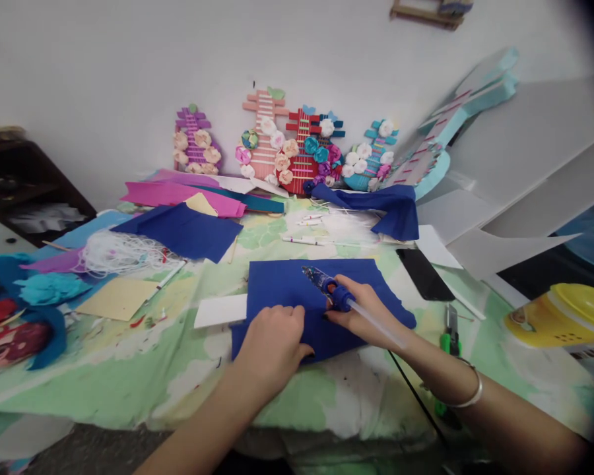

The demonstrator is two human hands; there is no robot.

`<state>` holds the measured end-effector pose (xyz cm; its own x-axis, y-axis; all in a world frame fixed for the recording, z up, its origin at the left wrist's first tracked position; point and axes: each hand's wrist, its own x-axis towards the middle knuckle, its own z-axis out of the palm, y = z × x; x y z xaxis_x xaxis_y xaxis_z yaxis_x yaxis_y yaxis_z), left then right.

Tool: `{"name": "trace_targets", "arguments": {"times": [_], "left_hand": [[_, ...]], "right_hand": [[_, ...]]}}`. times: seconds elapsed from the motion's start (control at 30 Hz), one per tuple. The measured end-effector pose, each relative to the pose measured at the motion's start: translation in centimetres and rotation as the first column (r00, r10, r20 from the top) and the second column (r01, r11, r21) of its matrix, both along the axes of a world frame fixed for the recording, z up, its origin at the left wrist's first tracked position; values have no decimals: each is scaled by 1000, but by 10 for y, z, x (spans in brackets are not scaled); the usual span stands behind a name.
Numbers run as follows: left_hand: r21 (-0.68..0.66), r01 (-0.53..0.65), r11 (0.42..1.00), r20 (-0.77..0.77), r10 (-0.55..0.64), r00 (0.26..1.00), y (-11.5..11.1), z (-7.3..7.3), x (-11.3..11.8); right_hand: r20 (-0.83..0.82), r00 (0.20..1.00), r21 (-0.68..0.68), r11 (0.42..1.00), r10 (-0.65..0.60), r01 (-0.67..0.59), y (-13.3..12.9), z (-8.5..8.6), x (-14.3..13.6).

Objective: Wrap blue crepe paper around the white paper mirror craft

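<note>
A dark blue sheet (272,280), like cloth or crepe paper, is spread on the table in front of me. My left hand (274,340) rests on its near left part, fingers curled and pressed together at the sheet; what lies beneath the fingertips is hidden. My right hand (361,307) grips a blue hot glue gun (340,297) above the sheet, its nozzle pointing up and left. A translucent glue stick (379,324) juts from the gun's back. From under the sheet's left edge sticks a white card (220,311).
Decorated cardboard guitars (264,142) lean on the back wall. A phone (424,274), a green box cutter (450,343) and a yellow-lidded tub (564,316) are at right. White string (123,254) and blue cloth (188,231) lie at left. A black cord (416,392) crosses the front edge.
</note>
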<state>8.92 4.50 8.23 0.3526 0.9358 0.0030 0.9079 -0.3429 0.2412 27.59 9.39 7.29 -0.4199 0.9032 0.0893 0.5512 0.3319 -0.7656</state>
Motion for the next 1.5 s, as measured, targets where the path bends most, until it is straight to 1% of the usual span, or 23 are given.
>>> {"name": "trace_targets", "arguments": {"times": [0.07,0.17,0.3,0.37,0.47,0.57,0.63,0.7,0.77,0.83,0.9,0.93,1.0,1.1,1.17,1.27,1.33,1.4,1.5], "left_hand": [[-74,33,997,-54,-37,998,5,0,10],[-118,96,988,-9,-98,995,9,-3,13],[-75,116,990,62,-111,992,13,-11,7],[-54,126,991,72,-122,990,16,-14,5],[-56,144,988,57,-141,988,21,-16,5],[-61,153,986,28,-152,988,22,-14,6],[-28,156,987,9,-156,988,19,-12,6],[52,168,984,14,-169,985,15,-10,6],[174,199,964,30,-207,978,10,-7,4],[309,251,917,15,-269,963,3,-4,3],[433,303,849,-21,-327,945,-8,-1,4],[479,320,817,-35,-347,937,-14,0,6],[537,331,776,-41,-368,929,-30,-1,9],[562,335,756,-42,-379,925,-53,-8,15],[579,336,743,-42,-385,922,-64,-15,18],[623,300,722,-1,-383,924,-72,-22,20],[629,271,729,39,-378,925,-74,-23,21],[610,266,746,52,-373,926,-75,-23,21],[599,266,755,47,-365,930,-78,-21,20]], "right_hand": [[20,1000,5,1000,-1,1,2,0,3],[15,999,13,999,-41,41,5,5,11],[21,994,20,995,-103,102,10,16,24],[22,996,1,996,-90,90,15,16,28],[14,999,-8,999,-39,39,22,11,31],[24,1000,23,1000,-8,7,28,8,31],[-1,1000,-5,1000,-12,12,31,12,30],[-46,999,-93,996,6,-10,34,21,28],[-98,994,-200,977,54,-73,37,31,25],[-144,984,-290,946,109,-148,38,38,22],[-166,975,-344,917,150,-200,37,41,22],[-170,970,-362,905,173,-224,36,40,23],[-165,961,-392,879,223,-272,30,38,27],[-113,940,-402,851,321,-339,19,36,34],[-26,930,-363,864,366,-350,11,38,36],[171,898,-298,890,406,-346,-2,45,34],[247,866,-283,887,435,-365,-9,48,32],[249,854,-266,880,456,-393,-14,47,31],[227,855,-248,877,466,-412,-19,42,30]]}}
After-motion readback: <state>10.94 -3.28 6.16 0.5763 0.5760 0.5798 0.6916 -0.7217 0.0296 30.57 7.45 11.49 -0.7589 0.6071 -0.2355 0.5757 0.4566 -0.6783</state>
